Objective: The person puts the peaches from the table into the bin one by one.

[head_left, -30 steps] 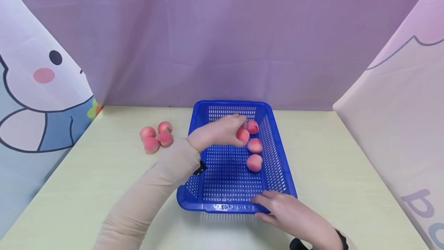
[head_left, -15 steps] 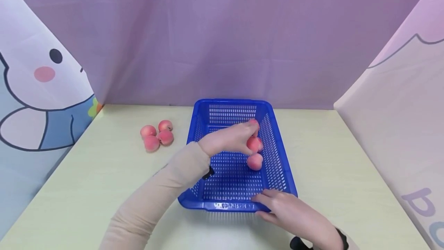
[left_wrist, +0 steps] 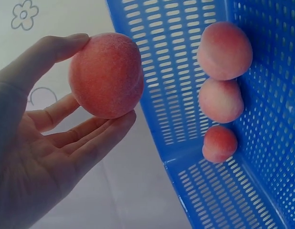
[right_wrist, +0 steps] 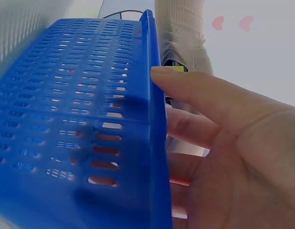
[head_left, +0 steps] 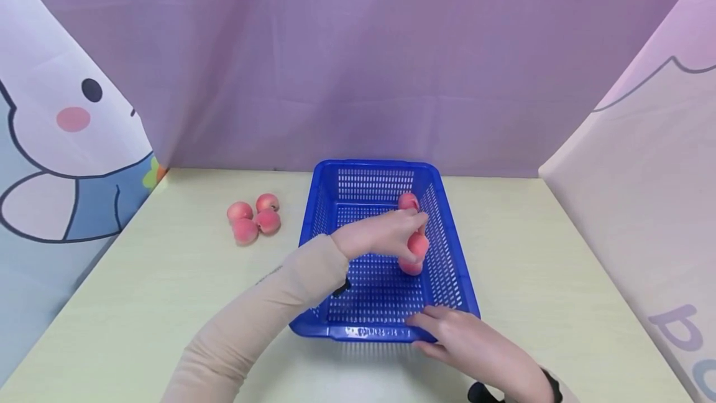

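My left hand [head_left: 388, 233] pinches a peach [left_wrist: 107, 75] between thumb and fingertips, above the right side of a blue slotted plastic basket [head_left: 369, 332]. Three more peaches lie in a row along the basket's right wall; the left wrist view shows the largest-looking peach [left_wrist: 225, 50], a middle peach [left_wrist: 221, 100] and a smaller-looking peach [left_wrist: 220, 144]. In the head view the held peach and hand overlap part of that row. My right hand [head_left: 455, 336] grips the basket's near rim [right_wrist: 157, 95] at its right corner, thumb on one side and fingers on the other.
Several loose peaches [head_left: 245, 231] sit clustered on the pale table [head_left: 140, 303] left of the basket. A purple cloth backdrop [head_left: 358, 67] rises behind the table, with printed panels at both sides.
My left hand has carried its peach rightward and toward the near side, over the row in the basket. The right hand keeps its grip on the rim.
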A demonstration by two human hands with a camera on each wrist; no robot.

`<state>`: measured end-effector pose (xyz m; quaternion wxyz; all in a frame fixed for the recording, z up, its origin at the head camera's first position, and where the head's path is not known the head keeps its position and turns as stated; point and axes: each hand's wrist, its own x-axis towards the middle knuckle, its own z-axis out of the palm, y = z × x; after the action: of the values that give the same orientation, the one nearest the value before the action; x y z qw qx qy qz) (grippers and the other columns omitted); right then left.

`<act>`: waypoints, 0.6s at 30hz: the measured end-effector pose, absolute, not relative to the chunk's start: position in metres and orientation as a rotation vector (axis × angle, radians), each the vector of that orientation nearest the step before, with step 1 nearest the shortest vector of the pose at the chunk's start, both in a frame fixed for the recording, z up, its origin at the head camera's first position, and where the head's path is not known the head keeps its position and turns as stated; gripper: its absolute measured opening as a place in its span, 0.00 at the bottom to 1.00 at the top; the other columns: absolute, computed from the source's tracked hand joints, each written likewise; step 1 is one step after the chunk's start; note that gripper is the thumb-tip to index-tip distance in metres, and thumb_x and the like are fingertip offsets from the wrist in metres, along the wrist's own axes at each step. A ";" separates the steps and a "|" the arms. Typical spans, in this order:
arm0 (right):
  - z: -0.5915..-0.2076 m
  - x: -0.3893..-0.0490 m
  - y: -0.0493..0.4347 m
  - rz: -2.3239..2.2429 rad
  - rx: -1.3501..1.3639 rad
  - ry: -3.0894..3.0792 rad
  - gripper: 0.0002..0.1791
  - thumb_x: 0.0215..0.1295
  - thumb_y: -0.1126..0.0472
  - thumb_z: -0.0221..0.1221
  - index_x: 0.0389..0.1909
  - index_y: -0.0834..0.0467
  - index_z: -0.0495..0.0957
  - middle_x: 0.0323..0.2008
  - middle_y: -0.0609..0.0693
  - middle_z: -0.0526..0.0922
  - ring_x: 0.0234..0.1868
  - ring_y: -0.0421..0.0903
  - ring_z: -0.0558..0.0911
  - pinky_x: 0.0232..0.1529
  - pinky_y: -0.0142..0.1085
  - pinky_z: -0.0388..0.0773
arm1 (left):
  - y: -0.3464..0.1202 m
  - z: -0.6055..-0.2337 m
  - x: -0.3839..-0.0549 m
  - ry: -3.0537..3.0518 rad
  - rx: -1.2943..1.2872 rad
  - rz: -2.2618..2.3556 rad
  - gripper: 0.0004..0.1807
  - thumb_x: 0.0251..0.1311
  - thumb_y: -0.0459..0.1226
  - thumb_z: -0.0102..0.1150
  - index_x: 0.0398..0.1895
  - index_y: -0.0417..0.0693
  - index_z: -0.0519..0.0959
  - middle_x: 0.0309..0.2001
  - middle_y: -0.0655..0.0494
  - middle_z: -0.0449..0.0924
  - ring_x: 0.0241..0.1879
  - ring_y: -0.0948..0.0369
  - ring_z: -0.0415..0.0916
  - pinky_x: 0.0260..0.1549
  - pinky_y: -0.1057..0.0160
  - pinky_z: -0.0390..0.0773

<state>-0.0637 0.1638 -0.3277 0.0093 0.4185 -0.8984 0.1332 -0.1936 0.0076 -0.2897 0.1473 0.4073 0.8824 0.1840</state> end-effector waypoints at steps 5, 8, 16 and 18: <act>-0.327 -0.064 0.164 0.412 1.303 -2.804 0.12 0.56 0.55 0.57 0.40 0.56 0.77 0.30 0.43 0.77 0.31 0.37 0.77 0.32 0.30 0.76 | 0.013 -0.295 -0.193 2.540 1.245 0.472 0.21 0.44 0.41 0.64 0.39 0.46 0.67 0.33 0.57 0.70 0.30 0.65 0.69 0.26 0.77 0.70; -0.327 -0.064 0.163 0.416 1.300 -2.814 0.12 0.56 0.56 0.57 0.40 0.56 0.77 0.31 0.44 0.78 0.32 0.38 0.77 0.33 0.30 0.76 | 0.015 -0.298 -0.191 2.540 1.275 0.441 0.20 0.45 0.40 0.63 0.40 0.45 0.67 0.33 0.57 0.68 0.31 0.64 0.68 0.27 0.76 0.70; -0.326 -0.063 0.164 0.413 1.303 -2.800 0.13 0.57 0.54 0.56 0.39 0.57 0.78 0.32 0.44 0.78 0.33 0.38 0.77 0.33 0.30 0.76 | 0.024 -0.311 -0.189 2.516 1.368 0.383 0.18 0.47 0.40 0.61 0.40 0.46 0.68 0.34 0.57 0.68 0.33 0.65 0.67 0.28 0.77 0.68; -0.326 -0.062 0.164 0.413 1.305 -2.792 0.13 0.58 0.54 0.55 0.39 0.56 0.77 0.32 0.44 0.78 0.33 0.38 0.77 0.33 0.30 0.76 | 0.026 -0.314 -0.189 2.503 1.389 0.371 0.17 0.47 0.40 0.60 0.40 0.46 0.68 0.34 0.57 0.68 0.33 0.65 0.67 0.28 0.77 0.69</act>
<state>-0.0624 0.1636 -0.3265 0.0160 0.4195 -0.8979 0.1329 -0.1885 0.0262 -0.3142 0.1269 0.4773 0.8601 0.1275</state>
